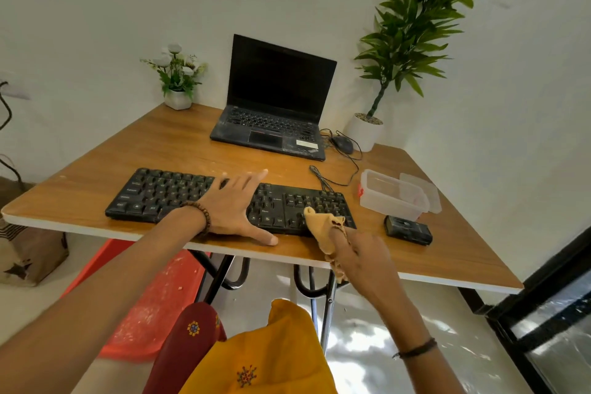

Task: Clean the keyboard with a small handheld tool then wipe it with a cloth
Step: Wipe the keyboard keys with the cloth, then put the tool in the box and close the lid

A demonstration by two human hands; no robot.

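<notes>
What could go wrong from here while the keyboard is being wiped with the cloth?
1. The keyboard lies near the front edge of the table; a firm wipe might push it off, though the left hand pressing flat on it helps.
2. The cloth pinched in the right hand could catch a keycap.
3. A wide sweep might knock the small black device just right of the keyboard.

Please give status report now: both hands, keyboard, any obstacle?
Left hand flat on keyboard middle, fingers spread. Right hand holds cloth, cloth on keyboard's right keys. Plastic container and small black device to the right, apart from keyboard.
</notes>
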